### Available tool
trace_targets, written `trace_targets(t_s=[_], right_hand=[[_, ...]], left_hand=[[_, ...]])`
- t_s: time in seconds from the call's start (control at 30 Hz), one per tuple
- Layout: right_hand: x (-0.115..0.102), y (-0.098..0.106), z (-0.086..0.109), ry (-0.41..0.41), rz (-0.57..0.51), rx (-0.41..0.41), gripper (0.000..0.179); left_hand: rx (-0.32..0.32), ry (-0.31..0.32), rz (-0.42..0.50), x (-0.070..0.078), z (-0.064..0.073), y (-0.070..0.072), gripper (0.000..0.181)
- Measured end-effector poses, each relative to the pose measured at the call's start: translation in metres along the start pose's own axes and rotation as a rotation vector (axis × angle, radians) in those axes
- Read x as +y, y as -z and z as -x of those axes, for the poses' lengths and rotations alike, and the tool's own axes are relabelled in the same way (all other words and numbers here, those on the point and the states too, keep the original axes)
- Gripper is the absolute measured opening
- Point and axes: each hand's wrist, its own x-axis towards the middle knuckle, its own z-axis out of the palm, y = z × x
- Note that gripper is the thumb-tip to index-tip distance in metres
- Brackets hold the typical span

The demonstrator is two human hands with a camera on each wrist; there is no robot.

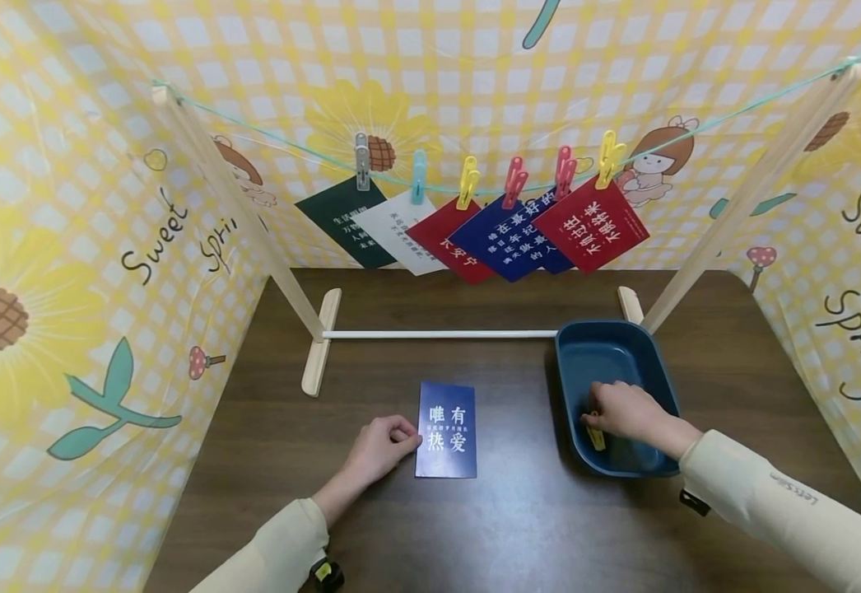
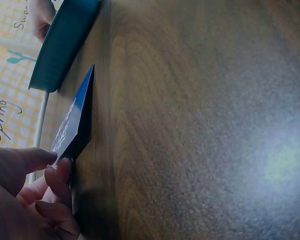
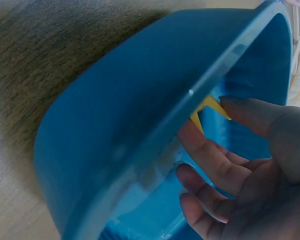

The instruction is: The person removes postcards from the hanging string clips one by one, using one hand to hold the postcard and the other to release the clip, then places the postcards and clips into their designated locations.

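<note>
Blue card (image 1: 446,457) and yellow clip (image 1: 596,436): handling
Lower centre: left fingers (image 1: 399,424) pinch the card's left edge; likely light, stiff. Lower right, in the tub (image 1: 616,356): right fingers (image 3: 210,159) pinch the clip's handles; probably springy.

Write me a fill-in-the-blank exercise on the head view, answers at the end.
1. The printed card pinched by the left hand is coloured ____.
2. Inside the blue tub, the right hand holds a clothespin coloured ____.
3. The leftmost hanging clothespin is coloured ____.
4. The hanging card between the dark green card and a red card is ____.

Missing words: blue; yellow; gray; white.
</note>
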Motion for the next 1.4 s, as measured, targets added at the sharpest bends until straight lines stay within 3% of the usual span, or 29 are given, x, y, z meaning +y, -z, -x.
trace_targets(t_s=[0.4,0.83,1.4], right_hand=[[-0.0045,-0.001,-0.0073,-0.088,0.037,-0.064,0.032],[-0.0053,-0.0042,-0.0079,-0.097,0.059,-0.097,0.033],[-0.0061,-0.0045,-0.0061,-0.084,0.097,-0.095,0.032]], left_hand=[[-0.022,-0.005,-0.03,0.0014,-0.0004,0.0037,0.008],[-0.022,-0.074,-0.095,0.0067,0.004,0.0095,0.007],[-0.025,-0.067,-0.145,0.0055,0.0089,0.0061,0.009]])
